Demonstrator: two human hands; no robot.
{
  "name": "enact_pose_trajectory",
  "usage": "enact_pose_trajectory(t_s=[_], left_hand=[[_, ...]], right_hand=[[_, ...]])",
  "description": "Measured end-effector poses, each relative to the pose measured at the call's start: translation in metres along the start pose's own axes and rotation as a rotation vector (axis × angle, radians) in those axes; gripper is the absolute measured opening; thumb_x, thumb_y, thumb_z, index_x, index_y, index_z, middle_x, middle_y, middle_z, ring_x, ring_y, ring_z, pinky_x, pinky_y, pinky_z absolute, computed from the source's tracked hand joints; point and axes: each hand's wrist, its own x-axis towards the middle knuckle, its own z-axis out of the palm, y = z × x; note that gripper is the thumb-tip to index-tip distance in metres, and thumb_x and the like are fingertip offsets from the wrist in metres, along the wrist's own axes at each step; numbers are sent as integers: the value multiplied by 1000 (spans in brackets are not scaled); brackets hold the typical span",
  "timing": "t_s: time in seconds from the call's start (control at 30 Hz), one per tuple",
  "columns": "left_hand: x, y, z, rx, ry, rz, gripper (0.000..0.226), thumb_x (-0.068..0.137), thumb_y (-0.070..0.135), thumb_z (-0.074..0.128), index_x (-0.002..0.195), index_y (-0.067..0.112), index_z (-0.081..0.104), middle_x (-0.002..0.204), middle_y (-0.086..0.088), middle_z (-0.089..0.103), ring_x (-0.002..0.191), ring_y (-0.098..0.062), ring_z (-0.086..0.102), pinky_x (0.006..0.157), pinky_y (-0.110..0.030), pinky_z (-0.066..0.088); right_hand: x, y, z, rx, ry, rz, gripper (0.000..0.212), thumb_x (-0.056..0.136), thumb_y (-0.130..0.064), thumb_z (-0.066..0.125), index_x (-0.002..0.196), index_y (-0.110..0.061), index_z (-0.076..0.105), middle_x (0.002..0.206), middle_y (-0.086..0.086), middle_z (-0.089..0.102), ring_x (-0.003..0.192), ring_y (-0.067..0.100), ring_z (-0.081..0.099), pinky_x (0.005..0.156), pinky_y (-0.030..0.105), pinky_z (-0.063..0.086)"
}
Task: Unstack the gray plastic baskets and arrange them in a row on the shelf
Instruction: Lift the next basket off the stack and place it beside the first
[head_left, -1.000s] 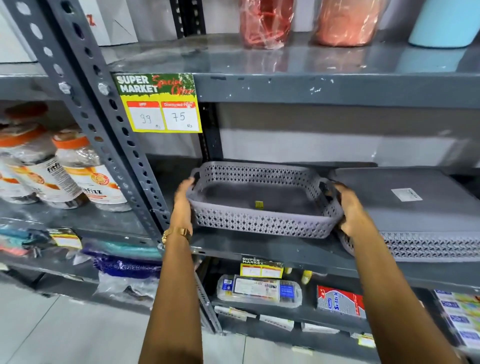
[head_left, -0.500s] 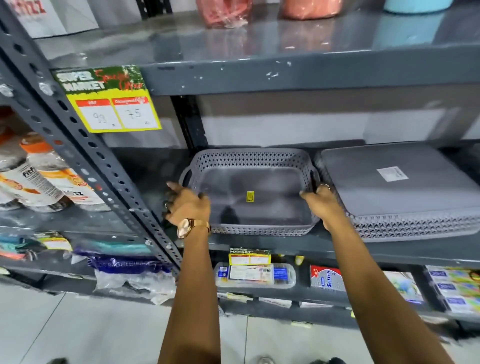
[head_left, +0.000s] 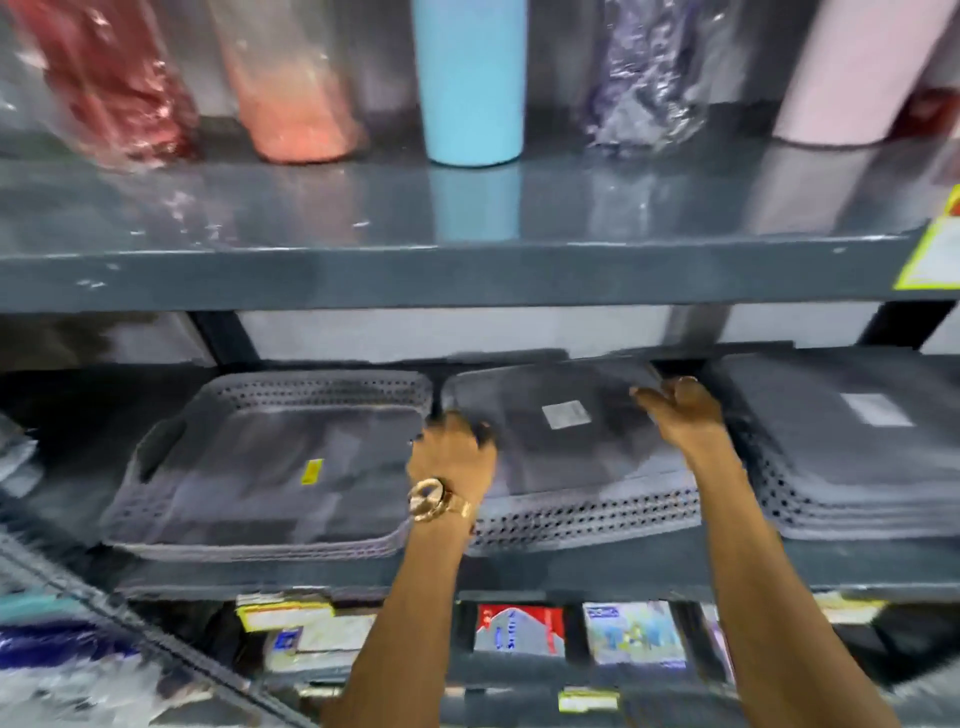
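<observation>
Both hands have left the upright basket (head_left: 270, 462) and moved right to the upside-down stack (head_left: 571, 452) beside it. The left hand (head_left: 452, 457) rests fingers curled on its near-left corner; the right hand (head_left: 680, 415), fingers loosely curled, touches its far-right edge. How firm either grip is cannot be told through the blur. Another inverted stack (head_left: 852, 441) sits further right on the shelf (head_left: 571, 571).

Dark gray metal store shelving, seen blurred

The upper shelf board (head_left: 467, 270) is glossy and reflects light; a pale wall (head_left: 467, 332) shows behind it, and a perforated upright post (head_left: 104, 597) runs diagonally at the lower left.
</observation>
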Motion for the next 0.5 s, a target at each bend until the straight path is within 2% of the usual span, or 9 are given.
enact_pose_trajectory(t_s=[0.07,0.13,0.23,0.33,0.4,0.43,0.47,0.5], left_hand=[[-1,13,11,3,25,-123,43,92,37,46,119,5,57,125,-23,57,114,-45,55,90,-46,48],[5,19,26,-29,12,-213,56,90,47,46,125,4,52,129,-24,56,117,-46,53,95,-48,47],[16,19,41,-131,12,-305,95,76,78,32,135,4,45,132,-28,55,120,-47,52,100,-53,44],[17,38,45,-375,96,-299,122,60,93,14,142,7,38,139,-29,48,125,-47,47,104,-55,39],[12,55,34,-619,243,-230,117,62,91,21,144,10,37,144,-24,45,130,-41,44,109,-51,34],[11,61,29,-759,313,-192,108,66,88,27,140,10,43,143,-20,47,129,-37,44,111,-48,33],[7,66,24,-885,387,-152,96,71,83,32,132,11,49,139,-14,51,127,-32,47,111,-44,34],[4,68,20,-981,440,-138,79,76,78,35,123,18,54,134,-5,54,124,-26,49,110,-40,35]], right_hand=[[18,19,-16,-38,-19,33,34,87,-34,63,98,-2,60,112,24,64,107,39,61,81,37,44],[30,34,-24,31,-77,92,50,87,-34,65,117,4,58,123,20,60,114,38,57,87,39,44],[34,43,-21,278,-141,163,62,82,-43,68,128,-2,56,133,11,57,118,32,55,85,33,41],[33,36,-35,452,-54,110,67,82,-53,63,135,-13,54,135,4,55,128,23,50,92,27,35],[35,31,-48,596,13,38,75,75,-69,55,135,-25,54,136,-3,54,131,19,47,101,30,34],[38,30,-54,658,35,30,81,69,-79,51,133,-30,56,138,-4,54,130,19,48,107,36,35],[42,33,-59,728,36,45,82,66,-85,47,128,-33,59,137,-5,55,128,17,50,110,41,36],[43,34,-64,790,25,54,74,69,-84,45,120,-34,64,133,-6,58,123,16,54,110,43,37]])
